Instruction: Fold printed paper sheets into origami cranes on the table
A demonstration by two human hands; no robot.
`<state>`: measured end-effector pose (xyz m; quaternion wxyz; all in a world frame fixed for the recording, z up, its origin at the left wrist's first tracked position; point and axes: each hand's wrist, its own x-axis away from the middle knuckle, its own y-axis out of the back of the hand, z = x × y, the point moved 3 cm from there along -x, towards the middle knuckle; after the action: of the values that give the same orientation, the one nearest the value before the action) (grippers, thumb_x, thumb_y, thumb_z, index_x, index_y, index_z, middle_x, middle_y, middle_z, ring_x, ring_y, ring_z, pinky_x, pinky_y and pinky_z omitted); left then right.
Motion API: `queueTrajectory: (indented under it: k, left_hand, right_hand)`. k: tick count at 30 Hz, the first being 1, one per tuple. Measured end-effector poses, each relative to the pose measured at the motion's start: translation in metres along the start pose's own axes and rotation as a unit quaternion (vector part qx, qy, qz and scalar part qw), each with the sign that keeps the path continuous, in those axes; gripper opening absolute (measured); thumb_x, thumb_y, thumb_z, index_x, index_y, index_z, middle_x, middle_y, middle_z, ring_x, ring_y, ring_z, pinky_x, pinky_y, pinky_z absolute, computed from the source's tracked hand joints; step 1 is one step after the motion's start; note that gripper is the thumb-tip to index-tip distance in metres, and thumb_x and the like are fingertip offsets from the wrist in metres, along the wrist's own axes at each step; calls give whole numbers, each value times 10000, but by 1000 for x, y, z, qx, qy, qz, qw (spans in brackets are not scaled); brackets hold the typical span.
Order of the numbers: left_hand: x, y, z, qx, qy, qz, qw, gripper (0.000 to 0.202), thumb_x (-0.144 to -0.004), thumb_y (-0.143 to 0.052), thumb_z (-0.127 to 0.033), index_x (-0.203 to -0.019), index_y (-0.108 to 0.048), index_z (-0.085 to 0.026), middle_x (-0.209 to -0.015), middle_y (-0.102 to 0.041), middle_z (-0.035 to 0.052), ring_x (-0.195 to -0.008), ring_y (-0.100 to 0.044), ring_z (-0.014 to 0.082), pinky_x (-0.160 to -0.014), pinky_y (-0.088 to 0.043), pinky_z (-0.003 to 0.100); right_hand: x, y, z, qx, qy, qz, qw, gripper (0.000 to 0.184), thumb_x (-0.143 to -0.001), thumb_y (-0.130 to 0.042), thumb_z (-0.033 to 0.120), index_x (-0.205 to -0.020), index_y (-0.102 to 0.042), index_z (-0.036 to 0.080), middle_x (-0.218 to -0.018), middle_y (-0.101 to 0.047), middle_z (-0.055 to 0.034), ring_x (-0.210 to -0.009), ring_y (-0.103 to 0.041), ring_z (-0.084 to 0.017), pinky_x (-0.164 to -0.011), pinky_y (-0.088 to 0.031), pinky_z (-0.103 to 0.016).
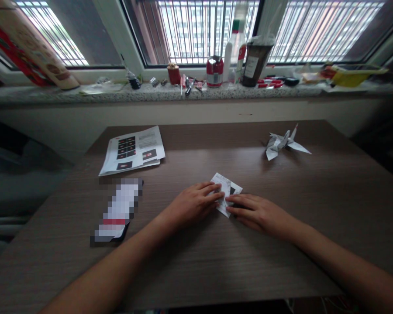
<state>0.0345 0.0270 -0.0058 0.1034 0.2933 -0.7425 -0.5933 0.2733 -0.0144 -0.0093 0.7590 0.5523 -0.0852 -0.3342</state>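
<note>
A small piece of folded white paper (pixel 225 187) with dark printed patches lies on the brown table in front of me. From its left side my left hand (pixel 196 201) reaches over it, fingers stretched out and resting on its surface. My right hand (pixel 258 212) touches the paper's lower right part with extended fingertips. Both hands are open, and their thumbs are mostly hidden. Part of the paper is covered by the fingers. Farther back at the right stands a folded paper crane (pixel 283 141), apart from both hands.
A stack of printed sheets (pixel 144 148) lies at the table's back left, with a phone (pixel 121 211), its screen blurred out, nearer me. Along the windowsill (pixel 118 97) stand a red can (pixel 215 72), a clear bottle (pixel 231 56), a dark drink cup (pixel 254 63) and a yellow basket (pixel 352 77).
</note>
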Motion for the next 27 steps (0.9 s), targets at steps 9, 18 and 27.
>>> queueTrajectory:
  k: [9, 18, 27]
  left_hand:
    - [0, -2, 0, -3, 4, -11, 1000, 341, -1089, -498, -320, -1402, -602, -235, -1497, -585, 100, -1389, -544, 270, -1118, -508, 482]
    - [0, -2, -2, -15, 4, -12, 1000, 333, -1092, -486, -310, -1390, -594, -209, -1500, -579, 107, -1373, -560, 278, -1113, -519, 469]
    - [-1, -2, -5, -14, 14, -24, 1000, 315, -1083, -503, -301, -1370, -602, -215, -1487, -590, 95, -1367, -560, 275, -1105, -526, 475]
  right_hand:
    - [4, -2, -3, -24, 4, -5, 1000, 495, -974, -642, 135, -1421, -621, 346, -1520, -579, -59, -1372, -583, -267, -1141, -501, -518]
    - [3, 1, -1, -24, 3, -8, 1000, 494, -976, -634, 128, -1424, -625, 335, -1510, -588, -68, -1364, -589, -273, -1140, -502, -525]
    - [5, -1, -5, -22, 7, 12, 1000, 523, -991, -592, 125, -1466, -584, 342, -1554, -541, -67, -1402, -551, -272, -1150, -483, -519]
